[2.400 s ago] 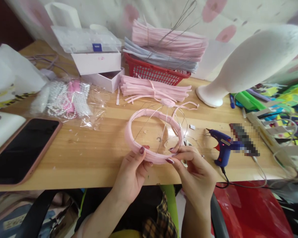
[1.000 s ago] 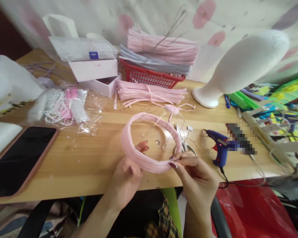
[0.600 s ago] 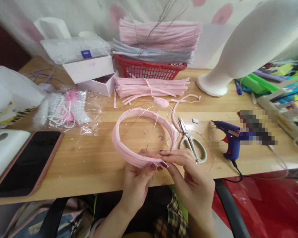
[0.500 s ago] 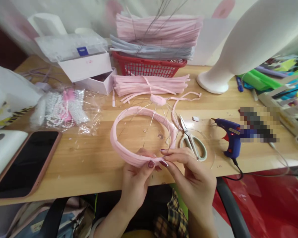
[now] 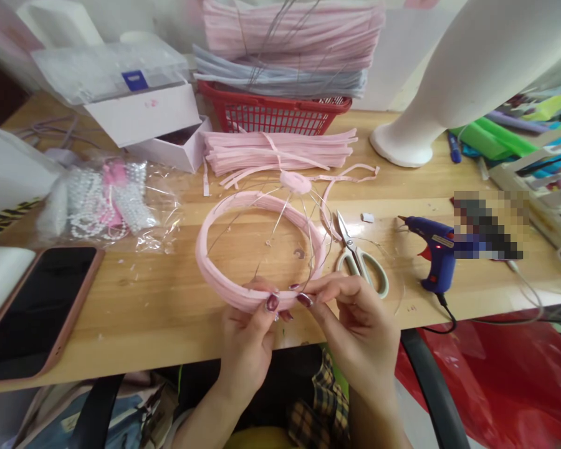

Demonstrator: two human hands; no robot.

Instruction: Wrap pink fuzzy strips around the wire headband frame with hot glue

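Note:
A pink wrapped ring (image 5: 204,262) lies tilted over the wooden table (image 5: 140,299), with thin wires running from it to a small pink disc (image 5: 295,181). My left hand (image 5: 249,337) pinches the ring's near edge, thumb on top. Touching it from the right, my right hand (image 5: 355,324) pinches the same near edge with its fingertips. Both hands are closed on the ring.
Scissors (image 5: 361,259) and a blue glue gun (image 5: 432,249) lie right of the ring. A phone (image 5: 28,305) lies at the left, bagged pearl strings (image 5: 107,199) behind it. Pink strips (image 5: 275,153), a red basket (image 5: 271,112), white boxes (image 5: 140,109) and a white foam head (image 5: 472,68) stand behind.
The ring has been turned in my hands and my left thumb has come over its near edge beside my right fingertips. The view has tipped down and shifted; the scissors have come into sight.

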